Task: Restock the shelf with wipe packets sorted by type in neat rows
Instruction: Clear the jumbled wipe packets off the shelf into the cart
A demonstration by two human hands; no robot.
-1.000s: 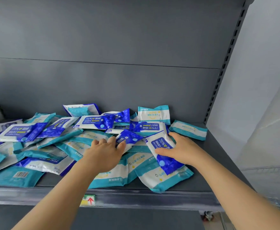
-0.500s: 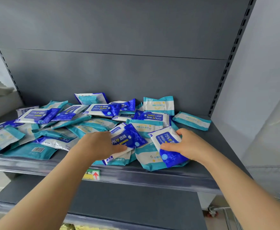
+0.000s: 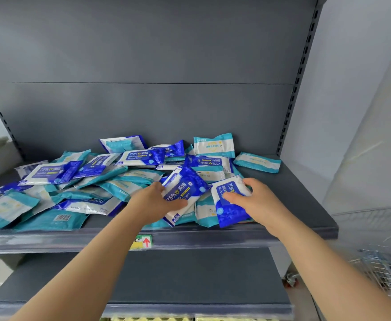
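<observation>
A grey back panel rises beyond the fingertips. It is framed by two slotted uprights, one far left of the left fingers and the other up and right of the right fingers. There are two shelves: the upper shelf lies under both hands, and the lower shelf runs beneath the forearms. One wire basket, blurred, sits low to the right of the right forearm.

On the upper shelf a loose pile of overlapping wipe packets spreads left of the left fingers and back past both sets of fingertips. There are two kinds, and I count about ten blue and at least ten teal. Some are half buried, so neither number is sure. One upright teal packet leans on the back panel beyond the fingers. One lone teal packet lies apart from the heap, beyond and right of the right fingertips.

The left hand grips the first blue packet, with the thumb laid on its printed face. The right hand holds the second blue packet, with the thumb across the front and the fingers curled over its far edge. The two held packets sit just beside each other between the hands.

One price tag with a red arrow sits below the left wrist. One caster shows near the right forearm.
</observation>
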